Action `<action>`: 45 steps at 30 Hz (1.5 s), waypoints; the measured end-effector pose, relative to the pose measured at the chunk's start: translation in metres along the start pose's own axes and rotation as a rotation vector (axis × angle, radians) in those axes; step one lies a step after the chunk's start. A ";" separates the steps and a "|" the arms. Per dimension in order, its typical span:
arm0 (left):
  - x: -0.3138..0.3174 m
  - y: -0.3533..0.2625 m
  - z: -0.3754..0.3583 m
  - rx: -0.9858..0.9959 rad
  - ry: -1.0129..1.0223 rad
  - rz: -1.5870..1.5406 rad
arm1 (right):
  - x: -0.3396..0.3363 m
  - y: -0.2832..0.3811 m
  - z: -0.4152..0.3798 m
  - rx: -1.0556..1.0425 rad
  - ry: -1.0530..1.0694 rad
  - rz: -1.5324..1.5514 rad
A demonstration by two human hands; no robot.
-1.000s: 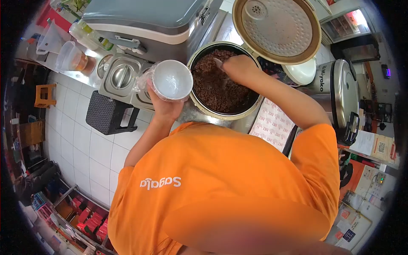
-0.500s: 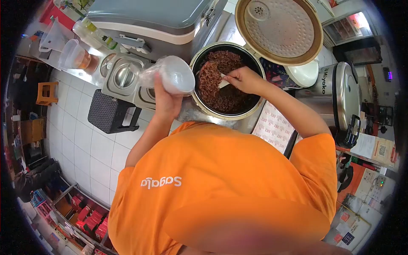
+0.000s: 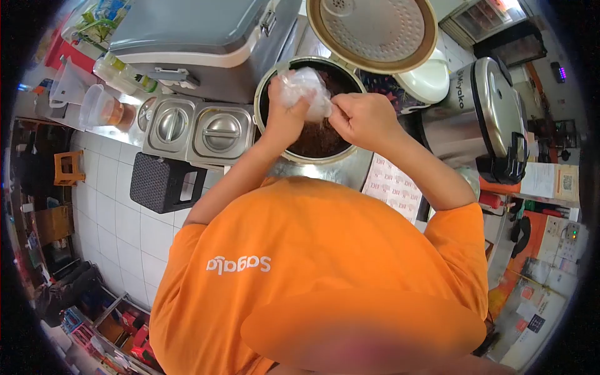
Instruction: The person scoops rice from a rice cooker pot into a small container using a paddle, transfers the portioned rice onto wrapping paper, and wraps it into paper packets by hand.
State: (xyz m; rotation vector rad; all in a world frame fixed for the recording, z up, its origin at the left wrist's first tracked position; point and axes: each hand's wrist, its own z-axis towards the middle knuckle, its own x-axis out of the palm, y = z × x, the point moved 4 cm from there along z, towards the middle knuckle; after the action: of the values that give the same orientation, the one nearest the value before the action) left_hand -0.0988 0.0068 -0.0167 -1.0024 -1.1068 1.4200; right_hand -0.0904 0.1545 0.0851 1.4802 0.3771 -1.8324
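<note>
At the far left of the work, two lidded steel pans [image 3: 194, 130] stand side by side, just left of the left forearm. That arm reaches up and slightly inward from the orange sleeve, and its left hand [image 3: 284, 119] is over the left part of the open pot [image 3: 258, 109], fingers wrapped round a white bowl [image 3: 301, 86] in clear plastic [image 3: 323, 105]. The grip is closed, the bowl held above the dark rice [image 3: 319, 139] and hiding much of it. The bowl lies just beyond the left palm and to its right — straight between the two hands, with the left nearer, in full contact. Being roundish, it shows no clear long axis; its tilt is hard to read through the wrap. The plastic narrows rightward to the right hand [image 3: 367, 120], whose thumb and forefinger come together at its edge and seem to pinch it; whether those curled fingers hide anything else I cannot tell. The right forearm comes in from the lower right, elbow bent outward, wrist nearly straight, knuckles up, just past the pot's right rim. Farther right are the tipped-up lid [image 3: 375, 37] behind the pot, the printed paper [image 3: 392, 186] beneath the forearm, and the steel Miyako cooker [image 3: 456, 125] beyond.
</note>
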 end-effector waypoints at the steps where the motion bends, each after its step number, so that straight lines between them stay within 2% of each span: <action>1: 0.001 -0.003 -0.002 -0.108 0.001 -0.219 | -0.001 0.003 -0.004 -0.017 -0.074 0.029; 2: 0.003 -0.013 -0.002 -0.215 -0.004 -0.437 | -0.002 0.004 -0.007 -0.006 -0.071 0.037; 4: 0.000 -0.021 -0.003 -0.263 -0.058 -0.486 | -0.011 0.008 -0.007 -0.079 -0.093 -0.021; 6: -0.006 -0.017 0.000 -0.332 -0.072 -0.761 | -0.022 -0.004 -0.002 -0.029 -0.035 -0.116; 8: -0.016 -0.007 0.003 -0.396 -0.083 -0.751 | -0.026 -0.029 0.005 0.139 0.131 -0.218; 9: -0.022 -0.007 0.004 -0.413 -0.110 -0.760 | -0.023 -0.035 0.010 0.139 0.130 -0.215; 11: -0.028 -0.017 0.005 -0.432 -0.125 -0.757 | 0.003 -0.053 0.011 0.231 0.460 -0.294; 12: -0.030 -0.019 0.004 -0.433 -0.125 -0.756 | 0.017 -0.058 0.010 0.231 0.460 -0.293; 16: -0.039 -0.021 0.004 -0.448 -0.126 -0.876 | 0.109 -0.063 0.006 0.195 0.659 -0.085; 17: -0.041 -0.019 0.003 -0.454 -0.124 -0.901 | 0.115 -0.058 0.011 0.186 0.660 -0.085; 19: -0.045 -0.017 0.000 -0.458 -0.128 -0.924 | 0.124 -0.045 0.017 0.174 0.676 0.163; 20: -0.048 -0.018 -0.002 -0.459 -0.120 -0.907 | 0.129 -0.049 0.018 0.168 0.677 0.164; 22: -0.053 -0.018 -0.003 -0.454 -0.114 -0.890 | 0.138 -0.058 0.021 0.076 0.765 0.353; 26: -0.060 -0.021 -0.007 -0.461 -0.090 -0.870 | 0.120 -0.067 0.015 0.070 0.698 0.522; 28: -0.062 -0.024 -0.010 -0.457 -0.087 -0.847 | 0.098 -0.072 0.015 0.163 0.755 0.645; 30: -0.067 -0.025 -0.014 -0.393 -0.137 -0.776 | 0.076 -0.084 0.012 0.145 0.718 0.642; 32: -0.068 -0.020 -0.018 -0.368 -0.130 -0.767 | 0.052 -0.095 0.007 0.327 0.684 0.619; 33: -0.065 -0.018 -0.020 -0.368 -0.124 -0.758 | 0.042 -0.096 0.006 0.326 0.676 0.614; 35: -0.056 -0.018 -0.023 -0.373 -0.095 -0.743 | 0.020 -0.099 0.007 0.401 0.507 0.573; 36: -0.048 -0.021 -0.023 -0.363 -0.091 -0.743 | 0.011 -0.087 0.008 0.398 0.499 0.569; 38: -0.028 -0.022 -0.025 -0.473 -0.101 -0.862 | -0.013 -0.049 0.013 0.265 0.112 0.128; 41: -0.007 -0.027 -0.019 -0.440 -0.029 -0.907 | 0.011 0.009 -0.010 -0.011 0.095 -0.204; 42: -0.005 -0.029 -0.018 -0.452 -0.027 -0.894 | 0.017 0.022 -0.020 -0.047 0.023 -0.157; 45: -0.009 -0.018 -0.019 -0.478 -0.035 -0.939 | 0.001 0.010 -0.023 0.068 0.044 0.002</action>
State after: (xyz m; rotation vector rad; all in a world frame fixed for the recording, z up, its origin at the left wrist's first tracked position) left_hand -0.0753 0.0005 -0.0033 -0.6044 -1.6839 0.4206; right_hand -0.0668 0.1622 0.0797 1.5690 0.3378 -1.8295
